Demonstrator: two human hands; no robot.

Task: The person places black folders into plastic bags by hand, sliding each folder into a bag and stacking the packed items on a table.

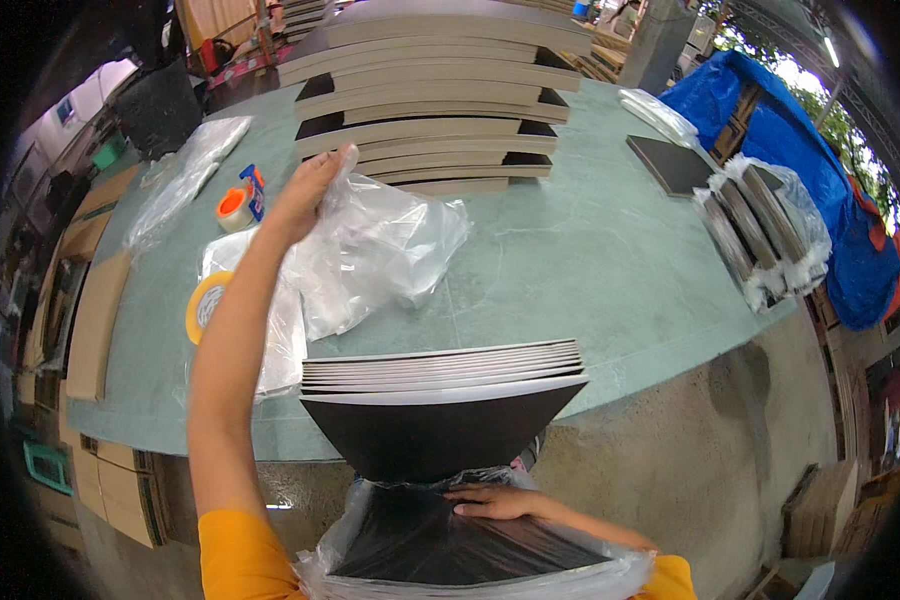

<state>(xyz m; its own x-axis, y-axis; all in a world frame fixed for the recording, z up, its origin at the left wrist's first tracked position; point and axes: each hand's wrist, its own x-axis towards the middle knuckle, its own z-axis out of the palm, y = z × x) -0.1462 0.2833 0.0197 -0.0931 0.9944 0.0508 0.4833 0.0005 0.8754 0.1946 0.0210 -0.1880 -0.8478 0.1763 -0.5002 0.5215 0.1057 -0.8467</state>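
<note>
My left hand (313, 192) is closed on a clear plastic bag (395, 245), lifting it above the table. Loose plastic sheets (285, 340) lie beneath it. In front of me, a stack of black boards (440, 428) with pale edges leans at the table's near edge. Against my body rests a black board (440, 540) wrapped in a clear bag. On its upper edge my right hand (495, 502) lies flat with its fingers stretched out, gripping nothing.
Tall stacks of boards (435, 100) stand at the far side of the green table (560, 270). Tape rolls (208, 300) and a tape dispenser (253, 190) are left. Bagged boards (760, 225) and a dark board (670, 165) lie right, near a blue tarp (780, 130).
</note>
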